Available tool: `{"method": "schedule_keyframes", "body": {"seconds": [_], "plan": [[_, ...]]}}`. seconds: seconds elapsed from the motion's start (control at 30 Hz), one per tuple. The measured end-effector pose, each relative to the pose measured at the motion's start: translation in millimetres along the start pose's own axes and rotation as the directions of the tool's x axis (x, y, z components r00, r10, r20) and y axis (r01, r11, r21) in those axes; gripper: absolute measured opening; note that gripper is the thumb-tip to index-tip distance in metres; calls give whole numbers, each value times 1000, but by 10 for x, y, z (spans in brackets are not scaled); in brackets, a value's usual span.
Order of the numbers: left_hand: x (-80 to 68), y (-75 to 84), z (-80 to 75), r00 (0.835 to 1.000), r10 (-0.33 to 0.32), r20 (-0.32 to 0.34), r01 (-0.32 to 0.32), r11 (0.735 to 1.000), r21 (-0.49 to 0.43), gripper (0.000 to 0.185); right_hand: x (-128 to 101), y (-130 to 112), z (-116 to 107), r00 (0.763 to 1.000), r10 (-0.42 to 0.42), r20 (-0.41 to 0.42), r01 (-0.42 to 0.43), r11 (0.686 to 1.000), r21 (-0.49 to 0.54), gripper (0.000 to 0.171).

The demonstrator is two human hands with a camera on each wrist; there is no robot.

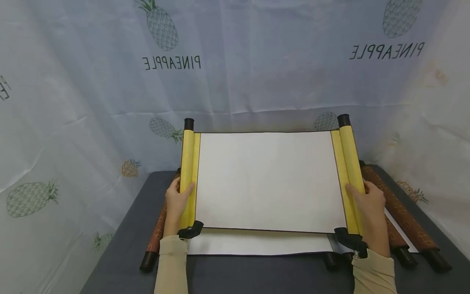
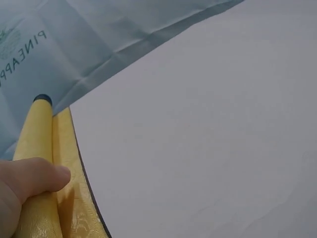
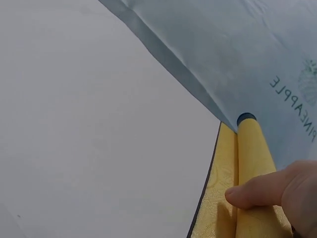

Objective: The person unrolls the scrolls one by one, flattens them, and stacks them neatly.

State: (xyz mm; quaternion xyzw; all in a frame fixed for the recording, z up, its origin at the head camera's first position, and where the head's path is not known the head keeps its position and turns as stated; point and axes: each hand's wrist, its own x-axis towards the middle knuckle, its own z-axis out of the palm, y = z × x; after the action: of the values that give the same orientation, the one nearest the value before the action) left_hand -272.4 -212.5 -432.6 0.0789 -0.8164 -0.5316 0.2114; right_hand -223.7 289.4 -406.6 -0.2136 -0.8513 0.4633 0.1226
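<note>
A yellow-edged scroll [image 1: 269, 179] with a blank white face is held up, stretched between both hands. My left hand [image 1: 178, 200] grips its left yellow roll [image 1: 186, 159], thumb across the front, as the left wrist view also shows with the thumb [image 2: 44, 176] on the yellow cloth. On the other side my right hand [image 1: 371, 206] grips the right yellow roll [image 1: 350, 163]; its thumb [image 3: 257, 191] lies over the roll in the right wrist view. Both rolls have black end caps. The fingers behind the rolls are mostly hidden.
Below the raised scroll, another white sheet [image 1: 257, 243] lies on the dark grey table [image 1: 257, 277]. Brown patterned rolls with black ends lie at the left [image 1: 156, 232] and at the right [image 1: 407, 212]. A pineapple-print curtain [image 1: 257, 61] hangs behind and at both sides.
</note>
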Motion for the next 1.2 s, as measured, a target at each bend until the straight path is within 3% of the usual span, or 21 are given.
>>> {"method": "schedule_keyframes", "body": {"seconds": [0.37, 0.67, 0.97, 1.1, 1.2], "plan": [[56, 59, -173, 995, 25, 95, -33, 996, 84, 63, 66, -69, -28, 999, -4, 38, 6, 998, -60, 71], [85, 114, -186, 990, 23, 138, -46, 985, 164, 61, 158, -59, -36, 997, -64, 47, 69, 991, -111, 71], [67, 129, -141, 963, -81, 257, 32, 982, 188, 59, 153, 51, -37, 973, -232, -8, 226, 957, -179, 65], [66, 90, -128, 944, -141, 299, 87, 979, 184, 60, 158, 115, -66, 978, -209, 21, 209, 957, -203, 66], [61, 45, -123, 930, -179, 321, 123, 975, 185, 60, 165, 165, -98, 987, -140, 81, 153, 972, -181, 69]]}}
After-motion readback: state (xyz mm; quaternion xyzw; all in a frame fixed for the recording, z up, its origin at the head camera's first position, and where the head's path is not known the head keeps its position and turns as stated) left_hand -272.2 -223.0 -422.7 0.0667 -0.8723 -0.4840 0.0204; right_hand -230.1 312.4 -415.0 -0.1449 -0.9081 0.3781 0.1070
